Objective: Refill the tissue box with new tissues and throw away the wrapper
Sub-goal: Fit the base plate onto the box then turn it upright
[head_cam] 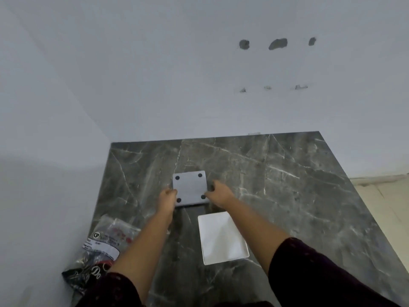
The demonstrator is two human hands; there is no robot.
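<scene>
Now | both hands' fingers grip upturned tissue box sides | fingertips hidden | wrapper partly arm-covered

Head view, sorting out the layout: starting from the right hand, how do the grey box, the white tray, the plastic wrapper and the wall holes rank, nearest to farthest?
1. Grey box: the right hand grips its right edge, feet side up.
2. White tray: on the counter, just below that hand.
3. Plastic wrapper: at the counter's left edge, past the left arm.
4. Wall holes: high on the back wall.
</scene>
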